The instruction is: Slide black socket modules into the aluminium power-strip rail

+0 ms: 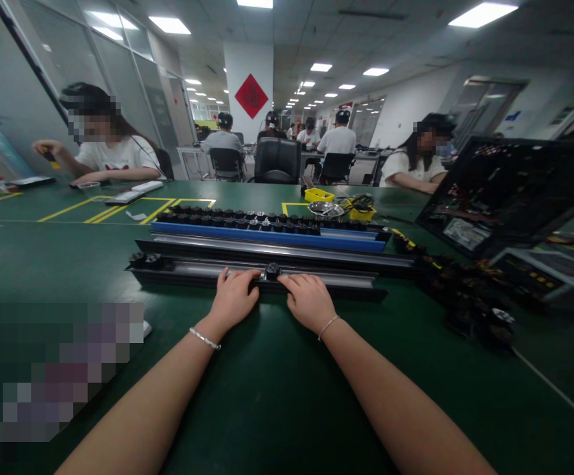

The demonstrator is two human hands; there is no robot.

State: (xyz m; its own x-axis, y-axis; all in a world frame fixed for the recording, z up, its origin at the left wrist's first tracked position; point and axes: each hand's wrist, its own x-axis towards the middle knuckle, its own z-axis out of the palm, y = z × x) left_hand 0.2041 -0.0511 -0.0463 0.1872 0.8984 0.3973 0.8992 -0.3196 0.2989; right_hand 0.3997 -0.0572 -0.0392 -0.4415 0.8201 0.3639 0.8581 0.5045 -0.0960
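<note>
A long black rail (192,269) with a grey inner channel lies crosswise before me. In its channel, near the middle, sits a small black part (272,270), and two more black parts (146,260) are at its left end. My left hand (236,298) rests on the rail just left of the middle part, fingers bent over the near edge. To the right of that part, my right hand (309,300) touches the rail, its fingertips close to the part. Neither hand is clearly closed round anything; the fingers look partly spread.
Behind lie another black rail (277,251) and a blue rail (267,236) with rows of black parts. Black parts (479,300) are heaped at right beside a metal box (554,274) and a tilted black panel (514,191). Yellow trays (319,195) stand farther back; people sit beyond.
</note>
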